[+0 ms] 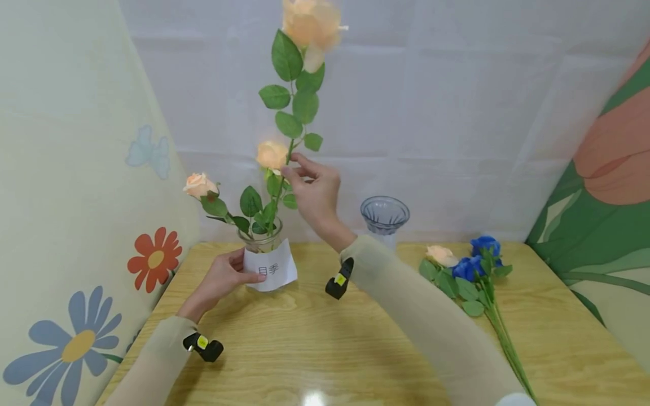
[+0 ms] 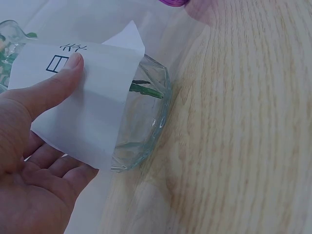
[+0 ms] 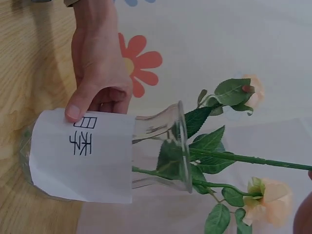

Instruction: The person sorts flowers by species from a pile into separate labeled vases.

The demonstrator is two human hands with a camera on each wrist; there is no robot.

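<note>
My left hand [image 1: 223, 282] grips a clear glass vase [image 3: 158, 139] low on its side, the thumb lying on a white paper label [image 2: 78, 105] with handwritten characters. Between thumb and fingertips, my right hand [image 1: 317, 194] pinches the green stem of a tall peach rose [image 1: 312, 25] above the vase. That rose stands upright, and its stem [image 3: 243, 159] runs down into the vase mouth. Two shorter peach roses are in the vase: one rose [image 1: 200, 185] leans out left, the other [image 1: 271, 155] rises behind the held stem. Dark stem ends show through the glass in the left wrist view.
A bluish glass vase [image 1: 384, 214] stands at the back of the wooden table [image 1: 284, 349], partly behind the right forearm. On the right lie blue roses [image 1: 469, 269] and a peach rose [image 1: 440, 255], stems toward the front. A white cloth [image 1: 457, 113] hangs behind.
</note>
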